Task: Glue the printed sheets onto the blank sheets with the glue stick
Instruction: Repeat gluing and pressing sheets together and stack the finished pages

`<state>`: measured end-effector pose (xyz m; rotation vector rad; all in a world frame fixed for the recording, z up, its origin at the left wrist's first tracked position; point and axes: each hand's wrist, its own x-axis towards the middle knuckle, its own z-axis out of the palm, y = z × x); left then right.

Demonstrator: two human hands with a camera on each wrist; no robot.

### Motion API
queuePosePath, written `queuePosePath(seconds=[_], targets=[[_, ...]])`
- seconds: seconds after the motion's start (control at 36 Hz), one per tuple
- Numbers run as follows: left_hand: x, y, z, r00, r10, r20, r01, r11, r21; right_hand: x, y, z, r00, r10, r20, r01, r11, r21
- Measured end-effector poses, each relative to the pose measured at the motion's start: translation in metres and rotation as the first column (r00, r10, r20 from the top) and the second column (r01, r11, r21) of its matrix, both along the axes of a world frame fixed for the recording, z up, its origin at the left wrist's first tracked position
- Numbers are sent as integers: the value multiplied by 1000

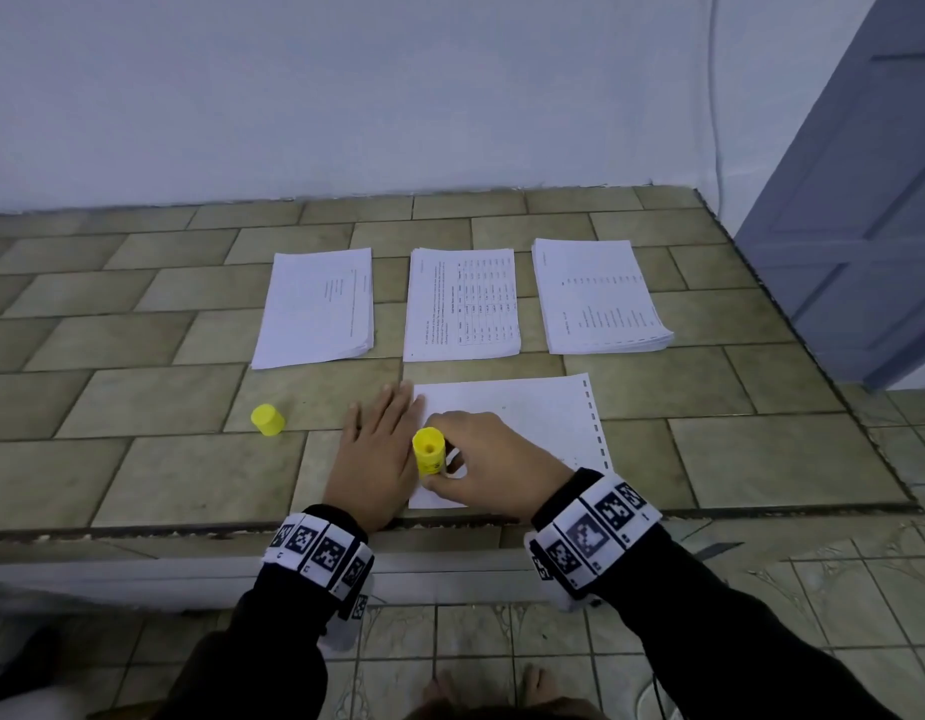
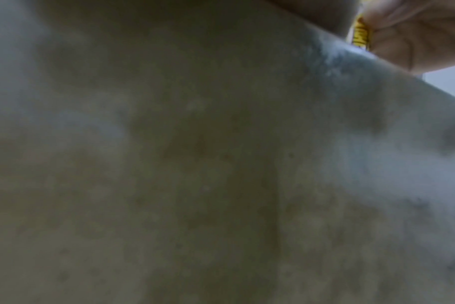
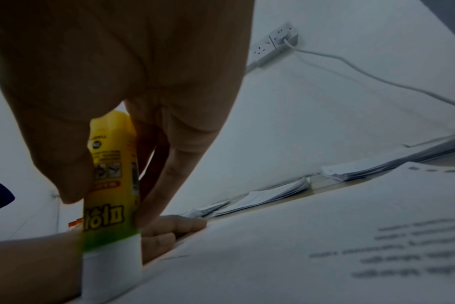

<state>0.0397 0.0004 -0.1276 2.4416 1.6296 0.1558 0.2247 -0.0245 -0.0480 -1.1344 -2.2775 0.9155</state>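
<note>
Glue stick (image 1: 428,451): light, rigid, slick plastic; best gripped mid-barrel; standing upright at the sheet's (image 1: 527,413) left edge, near the tabletop's (image 1: 138,475) front edge.
Right hand (image 1: 489,457): fingers wrapping the barrel.
Left hand (image 1: 374,452): lying flat, fingers straight, touching the sheet's left edge, just beside the stick.
Cap (image 1: 267,419): sitting apart, further left.

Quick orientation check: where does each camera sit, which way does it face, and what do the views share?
Head: on the person's head, facing forward and down at the counter; shows both forearms, left hand flat by the sheet, right hand holding the glue stick.
Left wrist: pressed close to the counter, blurred; no left fingers visible.
Right wrist: looks along the fingers at the sheet.
Shared: the glue stick shows in all three.
</note>
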Motion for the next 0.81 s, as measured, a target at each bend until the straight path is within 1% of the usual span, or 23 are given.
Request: queuePosePath(seconds=[0.14,0.28,0.36,0.61,0.81], targets=[[4,-1,3,999,37,-14,-37,999,4,19,2,-4,998,-58,8,58,997,-41],[5,-1,4,998,48,-44,-49,999,-13,49,0,-3,995,-99,-19,96,988,-124],[5,-1,2,998,55,-34,-56,998,-17,69,-2,-2,990,-135,-51,126,980,-154],[4,-1,1,998,58,-27,-58,998,-7,121,-8,-2,971,-214,-107,199,971,-135],[6,-2,2,998,65,-28,-65,998,-12,141,-8,-2,970,-241,-22,237,966,-104]])
